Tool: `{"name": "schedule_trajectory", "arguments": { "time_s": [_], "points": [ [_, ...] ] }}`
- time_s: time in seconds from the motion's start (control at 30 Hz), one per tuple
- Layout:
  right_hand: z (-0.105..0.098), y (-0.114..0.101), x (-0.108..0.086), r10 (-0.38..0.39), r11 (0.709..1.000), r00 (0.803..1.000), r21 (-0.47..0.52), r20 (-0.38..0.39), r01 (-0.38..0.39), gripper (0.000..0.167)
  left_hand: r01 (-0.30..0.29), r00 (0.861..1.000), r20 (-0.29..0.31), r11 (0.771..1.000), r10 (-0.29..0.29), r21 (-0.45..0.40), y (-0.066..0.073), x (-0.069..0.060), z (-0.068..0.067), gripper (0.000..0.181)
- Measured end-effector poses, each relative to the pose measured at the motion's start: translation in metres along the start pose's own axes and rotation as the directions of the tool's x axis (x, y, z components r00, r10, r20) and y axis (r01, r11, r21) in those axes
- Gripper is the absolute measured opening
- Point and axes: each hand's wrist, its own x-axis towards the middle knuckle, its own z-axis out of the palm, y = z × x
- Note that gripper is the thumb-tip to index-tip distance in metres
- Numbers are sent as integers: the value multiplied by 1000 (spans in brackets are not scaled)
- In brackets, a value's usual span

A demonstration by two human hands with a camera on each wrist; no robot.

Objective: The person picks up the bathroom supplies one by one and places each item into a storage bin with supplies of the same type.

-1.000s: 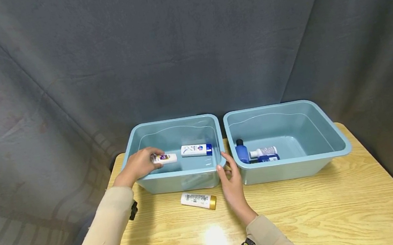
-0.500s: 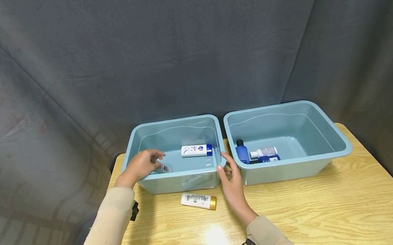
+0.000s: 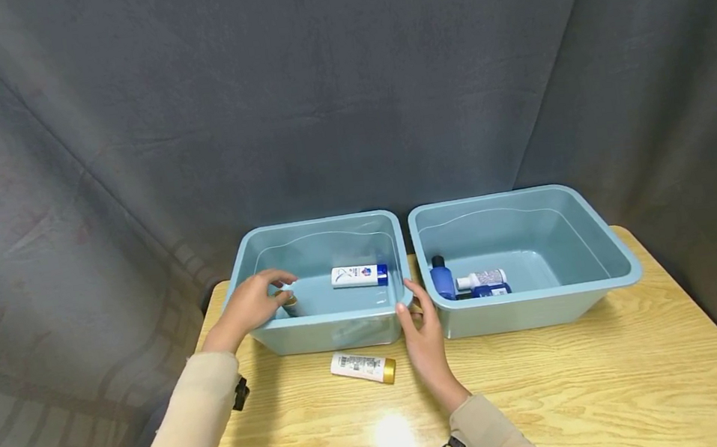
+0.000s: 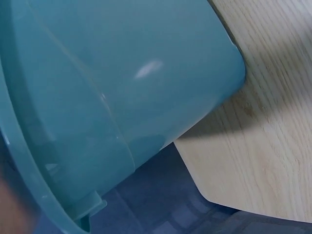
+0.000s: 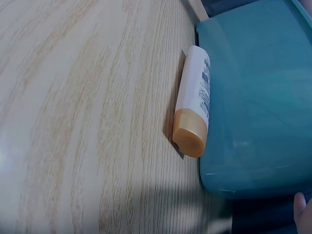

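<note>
My left hand [image 3: 250,307] reaches over the front left rim of the left blue bin [image 3: 337,317]. Between its thumb and fingers shows the gold-brown cap of a bottle [image 3: 290,300]; the rest of that bottle is mostly hidden. A white bottle with a blue cap [image 3: 357,276] lies in the same bin, to the right. My right hand [image 3: 425,339] holds the bin's front right corner, thumb and fingers about the rim. On the table in front lies a white bottle with a gold cap [image 3: 362,367], close to the bin wall [image 5: 263,97] in the right wrist view.
A second blue bin [image 3: 538,293] stands close on the right. Inside are a blue bottle with a black cap [image 3: 442,282], a white bottle [image 3: 481,278] and a dark blue one [image 3: 491,289]. A grey curtain [image 3: 327,91] hangs behind the wooden table [image 3: 589,374].
The white bottle in my left hand has turned from lying sideways, label showing, to cap end showing between the fingers. My right hand stays at the bin corner.
</note>
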Motion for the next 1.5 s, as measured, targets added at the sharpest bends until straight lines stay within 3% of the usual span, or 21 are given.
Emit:
{"name": "schedule_trajectory", "arguments": {
  "time_s": [0.27, 0.47, 0.8, 1.1, 1.3, 1.5],
  "points": [
    [0, 2, 0, 2, 1000, 1000, -9, -7, -2, 46, -42, 995, -89, 998, 46, 44, 4, -11, -3, 27],
    [1, 1, 1, -9, 1000, 1000, -12, -13, 9, 46, -90, 983, -158, 995, 94, 36, 7, -22, -7, 26],
    [3, 2, 1, -17, 1000, 1000, -14, -22, 17, 45, -137, 966, -216, 990, 140, 30, 20, -39, -6, 27],
    [4, 2, 2, -11, 1000, 1000, -12, -22, 11, 44, -257, 926, -271, 965, 263, 60, 36, -48, 5, 24],
    [3, 2, 2, -2, 1000, 1000, -10, -20, 1, 44, -344, 894, -271, 935, 356, 91, 48, -53, 15, 22],
    [3, 2, 2, -1, 1000, 1000, -6, -18, 1, 45, -393, 873, -273, 914, 405, 97, 55, -57, 25, 21]
  ]
}}
